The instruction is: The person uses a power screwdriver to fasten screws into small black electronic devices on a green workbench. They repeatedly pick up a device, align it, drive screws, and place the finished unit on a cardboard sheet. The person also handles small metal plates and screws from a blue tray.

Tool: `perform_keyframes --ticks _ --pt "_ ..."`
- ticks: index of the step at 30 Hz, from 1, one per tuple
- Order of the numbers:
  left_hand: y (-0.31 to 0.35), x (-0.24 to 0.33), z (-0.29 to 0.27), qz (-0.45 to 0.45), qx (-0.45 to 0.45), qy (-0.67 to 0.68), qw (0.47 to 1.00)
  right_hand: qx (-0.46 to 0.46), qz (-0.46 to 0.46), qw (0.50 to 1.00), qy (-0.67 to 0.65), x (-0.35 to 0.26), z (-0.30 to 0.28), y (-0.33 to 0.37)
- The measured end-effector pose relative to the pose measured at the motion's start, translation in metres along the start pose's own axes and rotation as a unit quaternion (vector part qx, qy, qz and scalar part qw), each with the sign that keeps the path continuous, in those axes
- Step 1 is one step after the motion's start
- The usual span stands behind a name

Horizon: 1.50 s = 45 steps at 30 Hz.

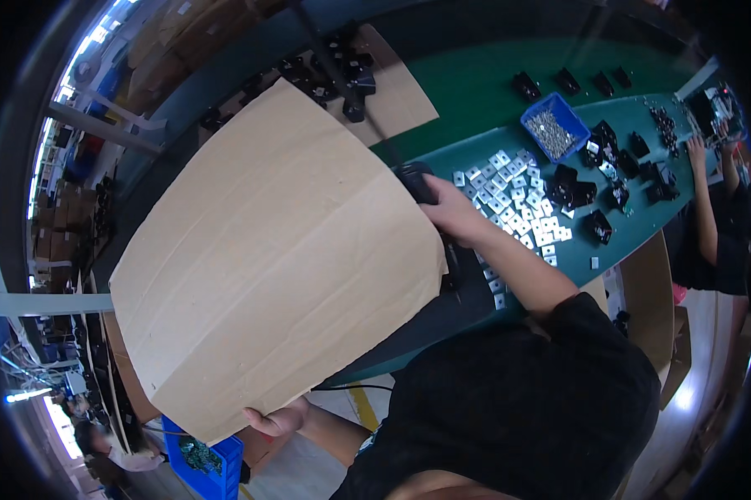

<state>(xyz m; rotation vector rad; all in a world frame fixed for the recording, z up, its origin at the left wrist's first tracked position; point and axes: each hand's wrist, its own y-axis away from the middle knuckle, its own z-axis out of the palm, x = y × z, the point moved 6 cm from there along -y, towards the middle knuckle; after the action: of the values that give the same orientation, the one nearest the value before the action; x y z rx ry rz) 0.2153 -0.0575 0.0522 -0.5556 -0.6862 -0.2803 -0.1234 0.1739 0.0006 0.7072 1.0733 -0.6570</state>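
Observation:
A large tan cardboard sheet [275, 258] spans the middle of the view, tilted over the bench. My left hand [277, 418] is closed on its lower edge, thumb on the upper face and the other fingers mostly hidden beneath. At the sheet's right edge, my right hand [457, 212] is closed, with some fingertips hidden. It lies against a black rounded tool-like part [415, 182] at the end of a dark slanting rod or cord. Just right of that hand, many small silvery square plates [517, 196] are spread on the green bench [484, 142].
A blue bin of small metal parts [556, 129] stands beyond the plates, with black housings [575, 187] near it. More black parts [354, 75] lie on another cardboard piece [404, 112]. A blue crate [225, 467] stands at lower left. Another person's arm [704, 200] reaches in at far right.

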Motion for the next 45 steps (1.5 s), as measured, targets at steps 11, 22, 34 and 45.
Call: perform_keyframes --ticks 11,22,34,45 --pt "0.021 0.100 -0.070 0.256 0.216 -0.317 0.887 -0.003 -0.272 0.953 -0.133 -0.057 -0.030 0.065" --pt "0.015 0.033 -0.104 0.083 0.374 -0.271 0.883 -0.048 -0.304 0.951 0.002 -0.042 -0.003 0.062" --pt "0.060 0.002 -0.007 0.036 0.040 -0.580 0.813 -0.017 -0.310 0.946 -0.098 -0.054 -0.037 0.076" --pt "0.001 -0.153 0.114 -0.009 -0.428 -0.698 0.574 0.036 -0.448 0.893 -0.018 -0.113 -0.126 0.140"
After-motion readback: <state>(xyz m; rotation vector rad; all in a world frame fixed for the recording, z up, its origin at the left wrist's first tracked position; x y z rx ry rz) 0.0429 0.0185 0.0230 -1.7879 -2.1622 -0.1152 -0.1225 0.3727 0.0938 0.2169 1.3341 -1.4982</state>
